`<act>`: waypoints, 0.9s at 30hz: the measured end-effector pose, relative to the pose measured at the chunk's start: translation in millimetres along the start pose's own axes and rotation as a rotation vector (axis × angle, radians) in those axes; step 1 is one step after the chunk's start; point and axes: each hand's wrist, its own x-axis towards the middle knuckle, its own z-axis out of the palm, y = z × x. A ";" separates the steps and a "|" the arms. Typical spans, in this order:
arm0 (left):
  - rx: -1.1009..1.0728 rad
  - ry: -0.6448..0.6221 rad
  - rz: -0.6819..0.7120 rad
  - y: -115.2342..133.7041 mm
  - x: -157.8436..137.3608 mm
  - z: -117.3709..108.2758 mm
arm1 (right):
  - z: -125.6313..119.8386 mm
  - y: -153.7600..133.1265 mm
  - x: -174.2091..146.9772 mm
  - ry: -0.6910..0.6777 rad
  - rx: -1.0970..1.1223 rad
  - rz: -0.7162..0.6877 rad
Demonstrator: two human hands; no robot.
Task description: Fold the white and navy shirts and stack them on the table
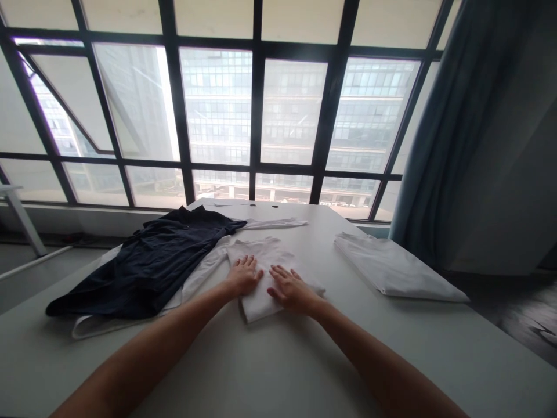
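In the middle of the white table (270,360) lies a folded white garment (272,252), roughly a rectangle with a few creases. My left hand (244,276) rests palm down on its left part, fingers stretched out. On the right part my right hand (292,288) also lies flat, its fingers apart and pointing away from me. Neither hand grips the cloth. To the left a dark navy garment (161,255) is spread out over a white garment (204,273), whose sleeve and hem show around it.
Another folded white garment (395,267) lies near the table's right edge. Behind the table stand large windows with black frames (256,110). A blue-grey curtain (430,145) hangs at the right. The leg of another white table (24,220) shows at the left.
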 end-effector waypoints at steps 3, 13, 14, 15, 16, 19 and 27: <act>-0.024 -0.028 0.140 14.6 -9.2 2.6 | 7.4 3.0 1.6 -0.048 0.004 -0.048; -0.075 -0.187 0.348 33.8 -81.6 -16.0 | -5.6 79.4 7.8 -0.023 -0.068 0.428; -0.086 -0.197 0.362 36.7 -88.6 -17.9 | -5.3 79.9 7.9 0.010 -0.075 0.446; -0.095 -0.210 0.377 40.2 -96.1 -19.6 | -5.4 78.0 7.7 0.049 -0.087 0.454; -0.105 -0.219 0.396 44.3 -103.8 -21.2 | -6.2 74.0 7.3 0.087 -0.099 0.459; -0.172 -0.223 0.523 56.6 -124.7 -27.1 | -12.5 56.7 4.6 0.155 -0.106 0.513; -0.208 -0.079 0.527 9.0 -89.5 -23.9 | -22.9 47.7 -1.6 0.009 -0.050 0.714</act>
